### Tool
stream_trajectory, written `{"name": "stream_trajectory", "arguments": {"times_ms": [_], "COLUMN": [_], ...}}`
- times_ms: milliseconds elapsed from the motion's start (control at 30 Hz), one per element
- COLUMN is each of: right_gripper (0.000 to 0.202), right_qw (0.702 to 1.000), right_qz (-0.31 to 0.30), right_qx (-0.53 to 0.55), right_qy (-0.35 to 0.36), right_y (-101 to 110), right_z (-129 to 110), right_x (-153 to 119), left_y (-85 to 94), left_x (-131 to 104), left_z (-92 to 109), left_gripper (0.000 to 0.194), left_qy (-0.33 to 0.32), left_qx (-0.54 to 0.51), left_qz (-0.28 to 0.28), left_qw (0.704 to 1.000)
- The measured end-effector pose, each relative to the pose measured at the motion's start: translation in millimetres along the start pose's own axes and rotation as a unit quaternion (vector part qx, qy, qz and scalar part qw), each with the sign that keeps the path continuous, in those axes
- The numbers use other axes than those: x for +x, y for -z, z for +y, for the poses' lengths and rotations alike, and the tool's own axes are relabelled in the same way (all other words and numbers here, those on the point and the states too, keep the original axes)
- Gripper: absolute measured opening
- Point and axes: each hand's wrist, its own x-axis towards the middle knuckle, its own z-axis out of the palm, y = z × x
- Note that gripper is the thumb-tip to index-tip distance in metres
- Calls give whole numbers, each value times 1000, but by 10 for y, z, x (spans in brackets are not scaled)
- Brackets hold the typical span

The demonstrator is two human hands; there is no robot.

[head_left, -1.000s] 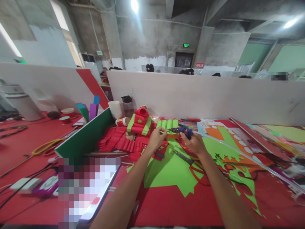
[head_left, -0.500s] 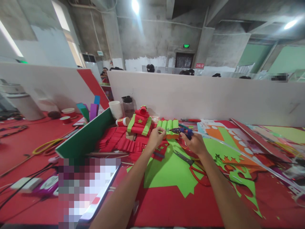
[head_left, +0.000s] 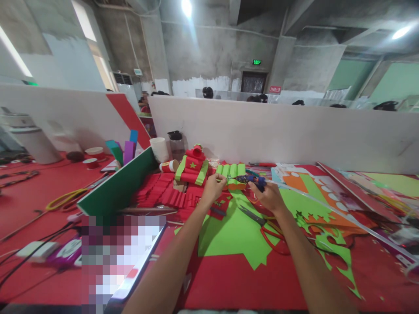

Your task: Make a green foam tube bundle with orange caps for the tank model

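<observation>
In the centre of the frame, the left hand (head_left: 214,187) has its fingertips pinched together at a small star (head_left: 229,176), and the right hand (head_left: 269,194) is closed around a blue glue gun (head_left: 253,179), its nozzle beside the star. The step seems to be gluing; the next move calls for steady fingers, away from the nozzle. Behind, the white partition (head_left: 278,133) limits reach; scissors (head_left: 252,215) lie below the right hand; the flat green sheet (head_left: 229,240), lower centre, offers more room.

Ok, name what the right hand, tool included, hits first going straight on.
The glue gun in the right hand would likely first meet the small star by the left hand; depth is unclear.
</observation>
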Motion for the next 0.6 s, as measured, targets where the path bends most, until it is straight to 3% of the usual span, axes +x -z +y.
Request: {"name": "stream_trajectory", "arguments": {"times_ms": [300, 600], "right_gripper": [40, 48], "right_qw": [1000, 995], "right_qz": [11, 48], "right_qx": [-18, 72], "right_qy": [15, -48], "right_y": [-15, -16], "right_z": [38, 29], "right_x": [19, 33], "left_y": [2, -26], "left_x": [38, -13], "left_z": [-41, 0], "left_gripper": [14, 13], "left_qy": [-8, -10], "left_qx": [10, -12], "left_qz": [24, 1], "left_qw": [1000, 1000]}}
